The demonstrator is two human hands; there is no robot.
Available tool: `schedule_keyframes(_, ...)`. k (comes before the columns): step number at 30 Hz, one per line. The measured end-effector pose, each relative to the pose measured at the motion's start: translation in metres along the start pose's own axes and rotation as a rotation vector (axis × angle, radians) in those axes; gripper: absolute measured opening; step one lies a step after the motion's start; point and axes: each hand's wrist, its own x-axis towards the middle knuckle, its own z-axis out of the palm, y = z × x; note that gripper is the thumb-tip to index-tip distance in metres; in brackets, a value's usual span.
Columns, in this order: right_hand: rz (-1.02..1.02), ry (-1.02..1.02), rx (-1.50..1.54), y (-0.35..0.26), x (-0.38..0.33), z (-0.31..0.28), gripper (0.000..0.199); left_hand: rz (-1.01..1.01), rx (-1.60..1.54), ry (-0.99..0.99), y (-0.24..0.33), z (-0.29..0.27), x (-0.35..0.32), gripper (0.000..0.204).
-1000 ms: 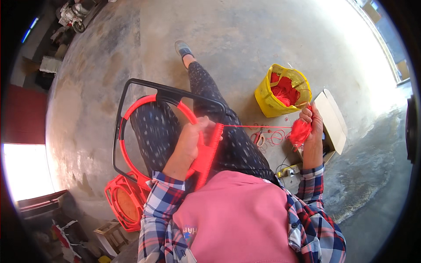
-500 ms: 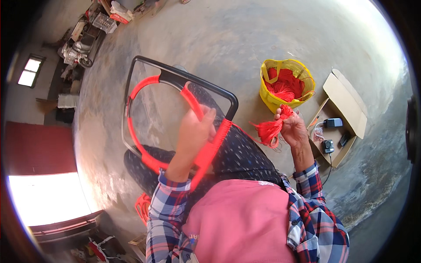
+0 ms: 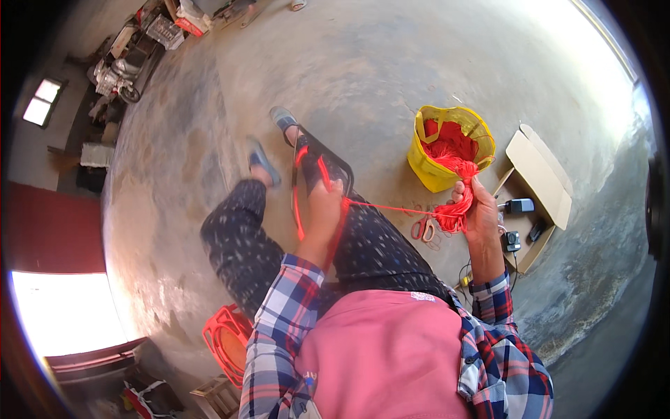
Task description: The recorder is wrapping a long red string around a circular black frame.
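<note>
My left hand (image 3: 325, 211) is closed around a black metal frame wrapped in red cord (image 3: 323, 172), seen nearly edge-on above my legs. In my right hand (image 3: 484, 218) is a bundle of red cord (image 3: 453, 214), gripped between thumb and fingers. A taut red strand (image 3: 391, 207) runs from the wrapped frame across to the bundle. Just beyond the right hand stands a yellow bucket-like bag (image 3: 431, 173) with more red cord (image 3: 452, 142) inside. Part of the frame is hidden behind my left hand and blurred.
Scissors (image 3: 423, 229) lie on the floor below the strand. An open cardboard box (image 3: 541, 174) at the right holds black adapters (image 3: 518, 205) and cables. A red plastic stool (image 3: 227, 342) is at the lower left. A motorcycle (image 3: 115, 78) and clutter line the far left.
The frame has turned from facing me to nearly edge-on. The strand is now stretched tight between both hands. The cord bundle has moved slightly right and down, uncovering the scissors.
</note>
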Motion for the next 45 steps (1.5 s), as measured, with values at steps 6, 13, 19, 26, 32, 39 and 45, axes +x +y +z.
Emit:
schedule_keyframes(6, -0.047, -0.023, -0.124, -0.001, -0.001, 0.054, 0.024, -0.345, -0.382, -0.068, -0.050, 0.005, -0.001, 0.027)
schedule_keyframes(13, -0.199, -0.260, -0.260, -0.016, -0.008, 0.116, 0.034, -0.370, -0.474, -0.135, -0.047, 0.018, -0.008, 0.015)
schedule_keyframes(19, -0.291, -0.366, -0.391, -0.011, -0.005, 0.138, 0.047, 0.507, 0.436, 0.184, 0.016, -0.025, -0.039, 0.041)
schedule_keyframes(26, -0.160, -0.947, -1.038, 0.013, 0.003, 0.172, 0.026, 0.417, 0.098, -0.301, 0.037, -0.039, -0.055, 0.027)
schedule_keyframes(32, -0.564, -0.838, -2.102, 0.083, 0.052, 0.110, 0.027, -0.198, -0.370, -0.142, 0.013, -0.022, -0.009, 0.022)
schedule_keyframes(39, -0.235, -0.414, -1.618, 0.157, 0.068, 0.087, 0.036, -0.421, -0.536, -0.242, 0.003, -0.015, 0.005, 0.024)
schedule_keyframes(45, -0.559, -0.533, -1.599, 0.139, 0.051, 0.105, 0.049, -0.003, -0.223, 0.041, 0.025, -0.031, 0.002, 0.017)
